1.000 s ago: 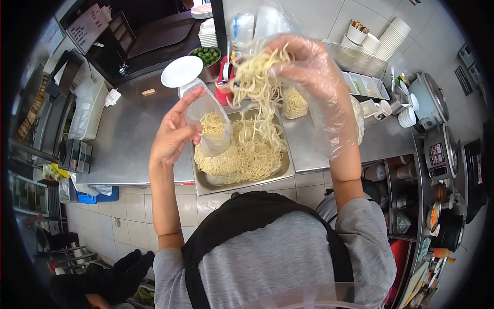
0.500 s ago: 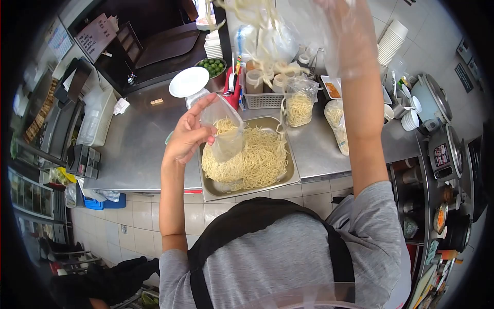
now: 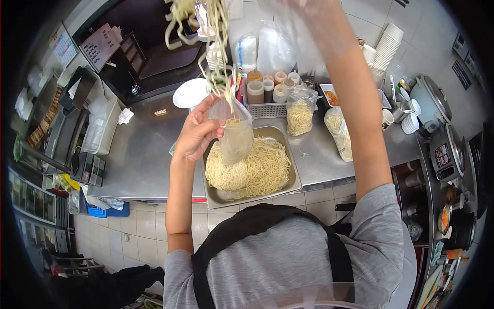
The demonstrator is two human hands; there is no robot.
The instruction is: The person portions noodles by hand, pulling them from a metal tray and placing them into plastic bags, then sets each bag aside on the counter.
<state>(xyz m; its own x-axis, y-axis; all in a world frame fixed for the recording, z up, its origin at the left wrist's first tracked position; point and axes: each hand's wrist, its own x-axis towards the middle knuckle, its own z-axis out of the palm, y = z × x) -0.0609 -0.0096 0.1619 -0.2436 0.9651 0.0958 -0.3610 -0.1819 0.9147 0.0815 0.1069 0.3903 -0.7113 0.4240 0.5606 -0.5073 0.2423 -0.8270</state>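
My left hand (image 3: 198, 131) is closed on the rim of a small clear plastic bag (image 3: 236, 141), thumb and fingers at its mouth. The bag hangs over a metal tray (image 3: 296, 188) with a heap of yellow noodles (image 3: 252, 175) in it. Raised at the top edge, my right hand (image 3: 314, 18) wears a loose clear plastic glove and is blurred, with its fingertips out of view. A clump of noodles (image 3: 218, 49) dangles from above on that hand's side, and its lowest strands reach into the bag's mouth.
Behind the tray stands a grey basket (image 3: 267, 110) of sauce bottles, beside a filled bag of noodles (image 3: 300, 116). Another noodle bag (image 3: 337, 131) lies to the right. A white plate (image 3: 191, 93) is at the left; stacked cups (image 3: 387, 49) and a rice cooker (image 3: 432, 95) are at the right.
My right hand and the hanging noodles have shifted left, bringing the strands over the bag. The bag in my left hand now hangs more upright.
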